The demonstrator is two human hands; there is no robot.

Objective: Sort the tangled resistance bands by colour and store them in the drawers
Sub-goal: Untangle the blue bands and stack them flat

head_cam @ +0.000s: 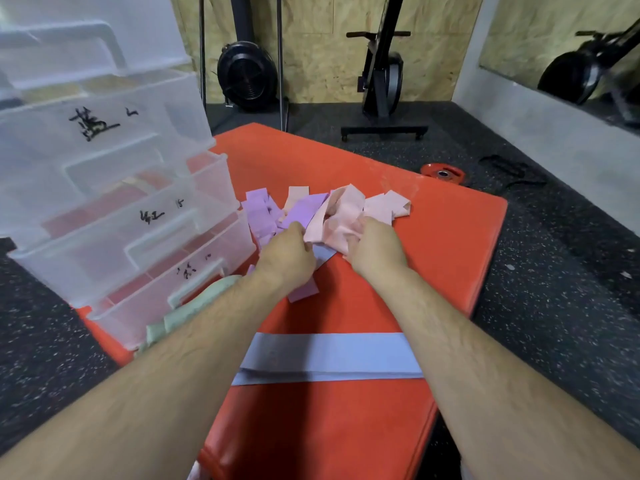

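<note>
Blue band [329,355] is lying flat on mat [346,438], edges being covered by forearms. Pink bands [341,220] are being gripped by left hand [289,251] and right hand [375,247], fingertips being hidden; purple bands [258,211] beside drawers [114,244].

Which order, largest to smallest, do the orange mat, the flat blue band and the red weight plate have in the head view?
1. orange mat
2. flat blue band
3. red weight plate
The plate lies farther from the camera, so its true size is unsure.

The left hand [287,252] and right hand [375,244] bury their fingertips in the pink bands [346,211]; the drawer labels [93,123] blur unreadably.
</note>
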